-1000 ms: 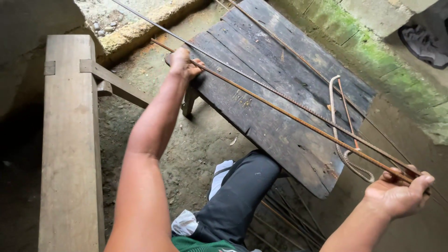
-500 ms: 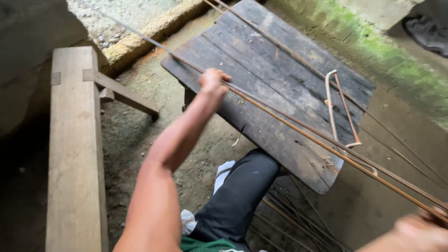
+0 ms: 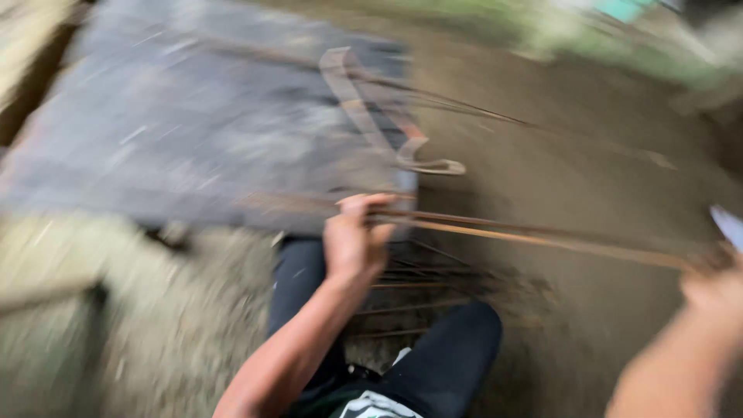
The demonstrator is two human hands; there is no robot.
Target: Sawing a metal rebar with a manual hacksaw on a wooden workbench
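1. Left hand [image 3: 354, 238]: grip clenched around thin rusty rods [image 3: 534, 236], just off the near edge of the surface [image 3: 193, 139].
2. Right hand [image 3: 716, 290]: at the rods' far end, right of the surface; grip blurred, cannot tell.
3. Bent stirrup [image 3: 387, 124]: lying on the surface's right edge.
4. Containers: none visible.

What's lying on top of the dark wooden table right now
On the wooden table a bent metal stirrup overhangs its edge. The left hand holds thin rods; blur hides anything smaller.

Thin rusty steel rods [image 3: 534, 236], bundled, run level from the dark wooden table's edge [image 3: 193, 155] rightward.
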